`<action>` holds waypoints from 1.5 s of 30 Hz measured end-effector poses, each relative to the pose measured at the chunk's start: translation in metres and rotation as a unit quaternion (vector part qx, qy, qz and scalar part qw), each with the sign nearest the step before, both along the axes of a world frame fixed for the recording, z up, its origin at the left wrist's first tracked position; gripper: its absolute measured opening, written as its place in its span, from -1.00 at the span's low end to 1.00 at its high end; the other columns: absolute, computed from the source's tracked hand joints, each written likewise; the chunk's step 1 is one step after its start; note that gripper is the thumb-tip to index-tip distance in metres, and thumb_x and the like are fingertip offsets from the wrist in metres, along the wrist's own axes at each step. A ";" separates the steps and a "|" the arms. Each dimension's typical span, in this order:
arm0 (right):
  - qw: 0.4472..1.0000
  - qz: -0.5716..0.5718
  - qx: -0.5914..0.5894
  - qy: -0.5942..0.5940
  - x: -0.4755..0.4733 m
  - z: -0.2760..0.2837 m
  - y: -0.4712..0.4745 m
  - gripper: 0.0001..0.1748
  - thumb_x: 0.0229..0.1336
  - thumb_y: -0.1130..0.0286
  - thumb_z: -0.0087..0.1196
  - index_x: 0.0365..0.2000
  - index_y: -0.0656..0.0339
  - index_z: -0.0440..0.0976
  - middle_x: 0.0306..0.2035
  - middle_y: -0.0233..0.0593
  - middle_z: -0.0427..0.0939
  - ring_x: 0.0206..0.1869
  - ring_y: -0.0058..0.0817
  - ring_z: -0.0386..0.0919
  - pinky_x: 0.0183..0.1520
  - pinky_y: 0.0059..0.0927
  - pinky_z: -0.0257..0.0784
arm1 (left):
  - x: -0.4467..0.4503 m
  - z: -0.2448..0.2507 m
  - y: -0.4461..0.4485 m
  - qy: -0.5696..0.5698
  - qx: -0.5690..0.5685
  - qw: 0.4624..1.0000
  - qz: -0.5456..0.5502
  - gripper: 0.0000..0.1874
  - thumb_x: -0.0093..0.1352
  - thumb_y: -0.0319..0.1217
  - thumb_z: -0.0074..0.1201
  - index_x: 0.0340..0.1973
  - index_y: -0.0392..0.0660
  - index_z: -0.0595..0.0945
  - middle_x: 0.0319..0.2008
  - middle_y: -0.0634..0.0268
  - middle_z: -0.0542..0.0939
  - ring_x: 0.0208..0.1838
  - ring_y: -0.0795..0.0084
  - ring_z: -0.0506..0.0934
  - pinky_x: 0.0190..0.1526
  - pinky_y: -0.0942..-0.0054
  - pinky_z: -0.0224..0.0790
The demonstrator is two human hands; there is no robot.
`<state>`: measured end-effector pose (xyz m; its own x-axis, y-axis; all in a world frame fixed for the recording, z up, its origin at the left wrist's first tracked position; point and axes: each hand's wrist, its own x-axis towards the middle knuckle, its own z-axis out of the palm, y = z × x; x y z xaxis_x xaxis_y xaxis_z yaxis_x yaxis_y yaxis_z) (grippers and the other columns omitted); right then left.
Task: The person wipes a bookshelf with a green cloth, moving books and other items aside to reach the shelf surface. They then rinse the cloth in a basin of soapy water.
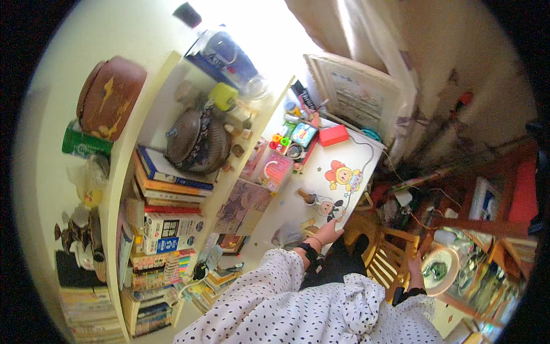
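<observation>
My left hand (327,234) rests at the front edge of a white desk (296,202) printed with cartoon figures, thumb and forefinger apart, with nothing seen in it. A dark band circles that wrist. A small brown-handled object (306,195), blurred, lies on the desk beyond the hand, and a clear plastic bag (285,234) is to its left. On the right, my right hand (415,263) holds the back of a slatted wooden chair (389,245); its fingers are partly hidden.
Shelves (118,180) on the left carry books, a woven basket (197,142) and boxes. Toward the desk's back are a pink plastic box (275,170), a red box (334,135) with a cable nearby, and a framed picture (356,94). A round bowl (440,268) stands beyond the chair.
</observation>
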<state>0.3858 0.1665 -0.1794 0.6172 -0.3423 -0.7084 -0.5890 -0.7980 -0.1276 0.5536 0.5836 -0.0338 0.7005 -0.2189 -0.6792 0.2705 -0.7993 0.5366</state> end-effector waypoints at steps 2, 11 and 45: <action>0.985 -0.135 0.030 -0.101 -0.009 0.007 0.000 -0.31 0.18 0.09 -0.10 0.22 0.22 0.08 0.23 0.07 0.17 0.27 -0.08 0.15 0.27 -0.21 0.07 | 0.002 0.004 -0.010 -0.060 -0.015 0.998 -0.021 -0.35 0.24 -0.12 0.05 0.08 -0.35 0.35 -0.07 -0.19 0.50 0.00 -0.09 0.46 0.01 0.18 0.31; 0.880 -0.397 -0.042 -0.258 -0.060 0.071 0.007 -0.47 0.19 0.25 -0.05 0.13 0.25 0.20 -0.03 0.11 0.45 -0.01 -0.04 0.44 0.01 -0.20 0.33 | 0.020 0.020 -0.067 0.067 -0.091 0.990 -0.081 -0.20 0.26 0.01 0.03 0.23 -0.27 0.20 0.08 -0.10 0.41 0.08 0.06 0.44 0.10 0.29 0.24; 0.936 -0.286 -0.160 -0.129 -0.074 0.016 -0.083 -0.29 0.04 0.08 0.06 0.22 -0.20 0.11 0.35 -0.22 -0.06 0.38 -0.15 -0.08 0.15 -0.08 0.11 | -0.086 -0.015 -0.406 0.419 -0.142 0.878 -0.183 -0.38 0.40 -0.25 -0.06 0.25 -0.27 0.10 0.12 0.00 0.32 0.02 0.19 0.47 -0.05 0.26 0.42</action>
<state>0.3113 0.0838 -0.1633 0.4055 -0.8378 -0.3657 -0.9137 -0.3840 -0.1334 0.4673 0.1773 -0.0493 -0.1724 -0.5686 -0.8043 0.4177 -0.7817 0.4631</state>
